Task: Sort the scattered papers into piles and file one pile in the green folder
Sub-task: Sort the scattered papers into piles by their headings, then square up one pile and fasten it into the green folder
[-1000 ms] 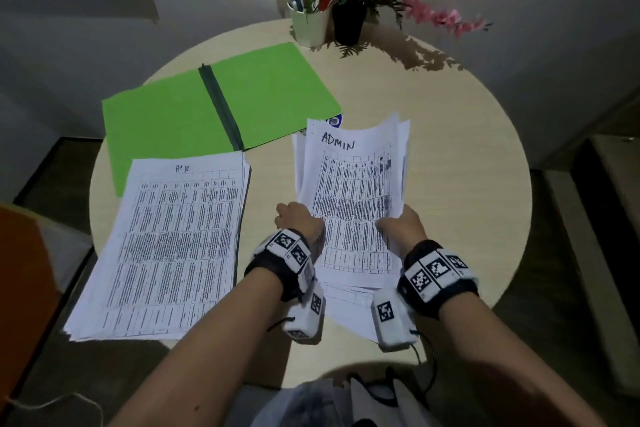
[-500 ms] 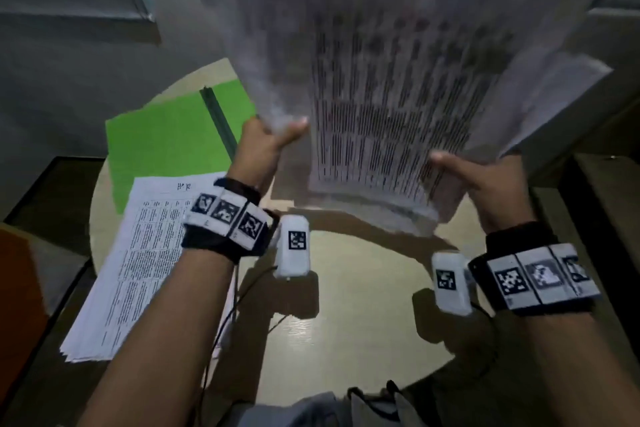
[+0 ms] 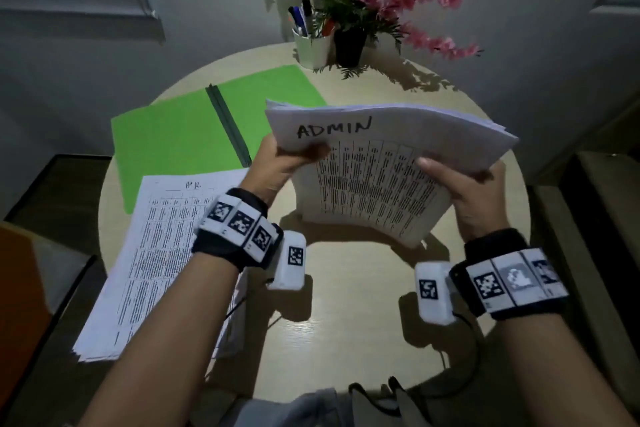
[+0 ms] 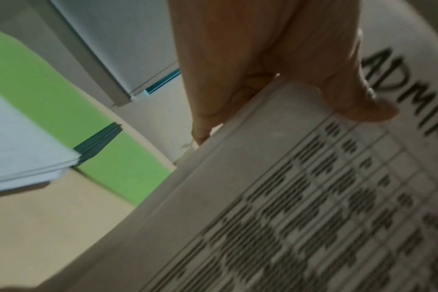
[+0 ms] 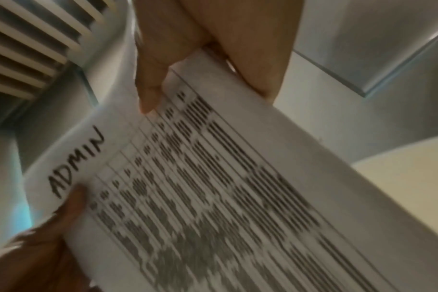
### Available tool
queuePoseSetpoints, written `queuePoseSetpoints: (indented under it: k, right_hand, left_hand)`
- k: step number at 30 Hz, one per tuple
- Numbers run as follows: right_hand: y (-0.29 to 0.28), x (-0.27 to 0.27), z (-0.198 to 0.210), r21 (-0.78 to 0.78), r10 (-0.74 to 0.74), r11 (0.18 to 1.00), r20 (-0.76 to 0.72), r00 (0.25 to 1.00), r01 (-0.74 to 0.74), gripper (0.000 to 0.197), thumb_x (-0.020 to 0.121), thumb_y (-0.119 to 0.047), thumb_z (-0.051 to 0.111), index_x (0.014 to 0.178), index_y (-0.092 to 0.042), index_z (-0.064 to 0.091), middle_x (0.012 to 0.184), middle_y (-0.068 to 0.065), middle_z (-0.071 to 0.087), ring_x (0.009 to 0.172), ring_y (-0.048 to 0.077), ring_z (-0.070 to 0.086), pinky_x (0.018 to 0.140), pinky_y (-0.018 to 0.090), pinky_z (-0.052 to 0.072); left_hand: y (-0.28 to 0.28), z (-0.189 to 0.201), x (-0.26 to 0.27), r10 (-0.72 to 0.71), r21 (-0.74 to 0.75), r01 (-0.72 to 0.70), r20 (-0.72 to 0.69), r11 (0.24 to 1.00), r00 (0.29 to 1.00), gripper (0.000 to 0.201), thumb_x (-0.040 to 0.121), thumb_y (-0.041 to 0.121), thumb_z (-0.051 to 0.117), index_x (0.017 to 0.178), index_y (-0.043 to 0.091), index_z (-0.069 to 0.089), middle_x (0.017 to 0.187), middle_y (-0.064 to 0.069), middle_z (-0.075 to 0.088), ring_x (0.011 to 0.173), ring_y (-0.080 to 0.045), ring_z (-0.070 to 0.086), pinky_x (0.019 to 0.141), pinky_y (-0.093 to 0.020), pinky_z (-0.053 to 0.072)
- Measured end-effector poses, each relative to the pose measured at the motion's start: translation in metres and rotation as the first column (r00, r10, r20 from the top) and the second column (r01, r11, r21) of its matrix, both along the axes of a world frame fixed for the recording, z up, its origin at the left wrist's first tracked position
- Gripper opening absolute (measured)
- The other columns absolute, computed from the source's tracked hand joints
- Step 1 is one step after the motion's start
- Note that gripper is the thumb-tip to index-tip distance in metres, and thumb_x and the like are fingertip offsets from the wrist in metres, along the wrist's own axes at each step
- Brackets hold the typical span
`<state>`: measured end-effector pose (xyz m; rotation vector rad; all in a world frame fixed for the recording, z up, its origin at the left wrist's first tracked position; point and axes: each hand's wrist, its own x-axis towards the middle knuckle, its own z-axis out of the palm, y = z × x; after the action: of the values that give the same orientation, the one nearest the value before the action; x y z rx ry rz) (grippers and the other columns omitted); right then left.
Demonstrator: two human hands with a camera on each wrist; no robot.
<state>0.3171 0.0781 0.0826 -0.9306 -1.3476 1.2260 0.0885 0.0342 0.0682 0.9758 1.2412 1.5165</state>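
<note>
I hold a thick stack of printed sheets headed ADMIN [image 3: 381, 166] [image 4: 300, 197] [image 5: 238, 187] above the round table, its lower edge near the tabletop. My left hand [image 3: 280, 166] [image 4: 275, 69] grips its left edge, thumb on the top sheet. My right hand [image 3: 460, 187] [image 5: 200, 49] grips the right edge the same way. The green folder [image 3: 180, 135] [image 4: 45, 92] lies open at the table's back left. A second pile headed HR [image 3: 159, 267] lies flat at the front left, overlapping the folder's near edge.
A white cup of pens [image 3: 311, 42] and a black pot of pink flowers [image 3: 349, 42] stand at the table's far edge [image 3: 485, 107]. An orange chair [image 3: 20, 288] sits at the left. Bare tabletop shows in front of me.
The ADMIN stack came off the table, rose close to the camera, and has now come down toward the tabletop, still held in both hands, which now grip higher on its side edges.
</note>
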Motion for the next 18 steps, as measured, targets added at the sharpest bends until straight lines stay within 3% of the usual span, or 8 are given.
queuePoseSetpoints:
  k: [2, 5, 9, 12, 14, 16, 17, 18]
  right_hand:
    - [-0.005, -0.005, -0.014, -0.077, -0.046, 0.996, 0.013, 0.999, 0.047, 0.033, 0.072, 0.018, 0.064, 0.081, -0.014, 0.064, 0.065, -0.019, 0.073, 0.067, -0.006, 0.068, 0.063, 0.013, 0.055]
    - [-0.007, -0.01, -0.018, -0.122, -0.114, 0.986, -0.027, 0.993, 0.11, 0.029, 0.074, 0.015, 0.065, 0.076, -0.014, 0.063, 0.059, -0.022, 0.071, 0.062, -0.009, 0.066, 0.059, 0.009, 0.052]
    - [-0.004, -0.03, -0.013, -0.084, -0.113, 0.989, 0.078, 0.99, 0.12, 0.012, 0.081, 0.0, 0.066, 0.077, -0.012, 0.065, 0.055, -0.023, 0.069, 0.057, -0.013, 0.062, 0.058, 0.007, 0.049]
    - [-0.017, -0.064, -0.017, -0.084, -0.028, 0.995, 0.236, 0.971, 0.049, 0.013, 0.088, -0.007, 0.059, 0.078, -0.002, 0.063, 0.06, 0.002, 0.068, 0.059, -0.008, 0.056, 0.062, 0.017, 0.046]
    - [-0.03, -0.095, -0.02, -0.12, 0.012, 0.993, 0.24, 0.971, 0.018, 0.014, 0.091, -0.006, 0.054, 0.079, 0.0, 0.059, 0.067, 0.005, 0.058, 0.063, 0.001, 0.052, 0.062, 0.017, 0.045]
    - [-0.042, -0.124, -0.023, -0.181, 0.034, 0.984, 0.186, 0.982, 0.0, 0.008, 0.092, -0.004, 0.051, 0.088, 0.0, 0.055, 0.074, 0.004, 0.054, 0.067, 0.007, 0.051, 0.061, 0.008, 0.045]
    - [-0.053, -0.145, -0.029, -0.217, 0.055, 0.976, 0.171, 0.984, -0.017, 0.005, 0.093, -0.006, 0.05, 0.09, -0.003, 0.053, 0.078, 0.005, 0.056, 0.071, 0.012, 0.053, 0.065, 0.012, 0.046]
    - [-0.055, -0.152, -0.037, -0.246, 0.063, 0.969, 0.196, 0.979, -0.013, 0.004, 0.093, -0.01, 0.051, 0.092, -0.007, 0.053, 0.082, 0.009, 0.058, 0.076, 0.018, 0.056, 0.071, 0.021, 0.047]
  left_hand:
    - [0.004, -0.016, 0.006, 0.003, -0.082, -0.006, -0.03, 0.997, 1.0, 0.053, 0.043, 0.019, 0.088, 0.09, 0.021, 0.062, 0.071, 0.02, 0.075, 0.072, 0.007, 0.067, 0.071, -0.018, 0.054]
    - [0.005, -0.016, 0.003, 0.088, -0.121, -0.082, 0.042, 0.989, 0.995, 0.019, 0.073, 0.002, 0.065, 0.083, 0.017, 0.063, 0.067, 0.013, 0.075, 0.069, -0.004, 0.067, 0.074, -0.027, 0.053]
    - [0.004, 0.022, -0.026, 0.173, 0.009, -0.176, 0.125, 0.984, 0.977, 0.019, 0.092, -0.002, 0.047, 0.085, 0.012, 0.058, 0.066, 0.009, 0.074, 0.065, -0.005, 0.068, 0.068, -0.024, 0.057]
    - [-0.002, 0.051, -0.062, 0.365, 0.062, -0.383, 0.196, 0.922, 0.91, 0.017, 0.093, 0.0, 0.048, 0.083, 0.009, 0.059, 0.067, 0.006, 0.073, 0.062, -0.007, 0.067, 0.072, -0.026, 0.056]
    - [-0.013, 0.061, -0.081, 0.445, 0.051, -0.452, 0.109, 0.891, 0.889, 0.009, 0.091, 0.004, 0.052, 0.086, 0.006, 0.06, 0.064, 0.008, 0.07, 0.056, 0.001, 0.064, 0.064, -0.018, 0.055]
    - [-0.026, 0.059, -0.094, 0.458, -0.051, -0.47, -0.159, 0.881, 0.875, 0.016, 0.091, 0.004, 0.053, 0.104, -0.002, 0.059, 0.074, 0.004, 0.066, 0.046, 0.013, 0.058, 0.052, -0.005, 0.048]
    - [-0.038, 0.049, -0.111, 0.432, -0.121, -0.484, -0.301, 0.867, 0.85, 0.021, 0.092, 0.003, 0.051, 0.11, -0.004, 0.058, 0.081, -0.002, 0.064, 0.049, 0.015, 0.06, 0.052, -0.005, 0.048]
    - [-0.042, 0.036, -0.118, 0.372, -0.198, -0.485, -0.424, 0.852, 0.826, 0.023, 0.092, 0.006, 0.051, 0.111, -0.004, 0.059, 0.09, -0.008, 0.067, 0.064, 0.008, 0.068, 0.06, -0.012, 0.053]
